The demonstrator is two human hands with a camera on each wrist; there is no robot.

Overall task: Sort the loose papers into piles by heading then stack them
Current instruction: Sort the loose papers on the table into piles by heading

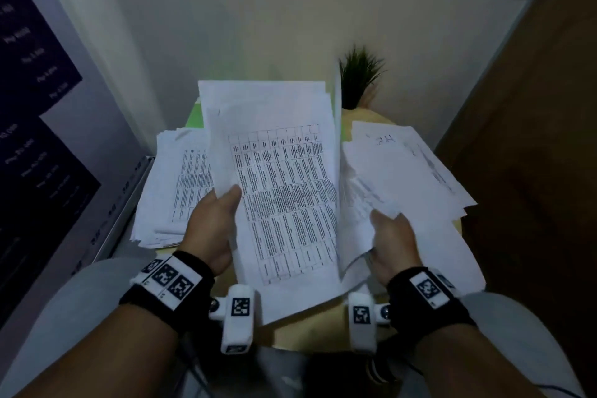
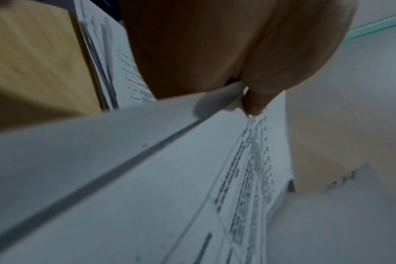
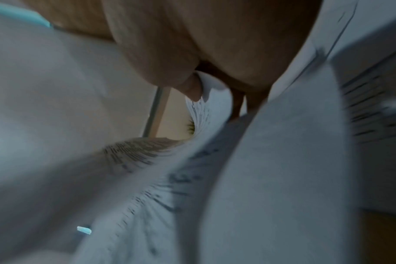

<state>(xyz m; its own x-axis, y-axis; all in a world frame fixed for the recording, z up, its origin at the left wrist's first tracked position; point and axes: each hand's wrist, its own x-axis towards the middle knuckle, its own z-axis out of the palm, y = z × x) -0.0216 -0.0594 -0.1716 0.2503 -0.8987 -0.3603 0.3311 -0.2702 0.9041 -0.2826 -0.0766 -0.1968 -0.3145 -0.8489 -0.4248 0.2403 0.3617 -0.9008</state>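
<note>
I hold a sheaf of white printed sheets (image 1: 284,191) raised over the small round table (image 1: 310,329); the top sheet bears a dense table of text. My left hand (image 1: 214,223) grips its left edge, thumb on top, and the left wrist view shows that thumb (image 2: 255,100) pinching the sheaf (image 2: 170,178). My right hand (image 1: 392,241) pinches a curled sheet (image 1: 358,213) peeled away to the right; the right wrist view shows the thumb (image 3: 192,89) on that bent sheet (image 3: 206,114). One paper pile (image 1: 171,191) lies at left, another pile (image 1: 416,171) at right.
A small green potted plant (image 1: 360,74) stands at the back of the table. Dark posters with white print (image 1: 35,81) hang on the left wall. A wooden panel (image 1: 533,139) rises on the right. My knees in grey trousers (image 1: 80,317) sit under the near edge.
</note>
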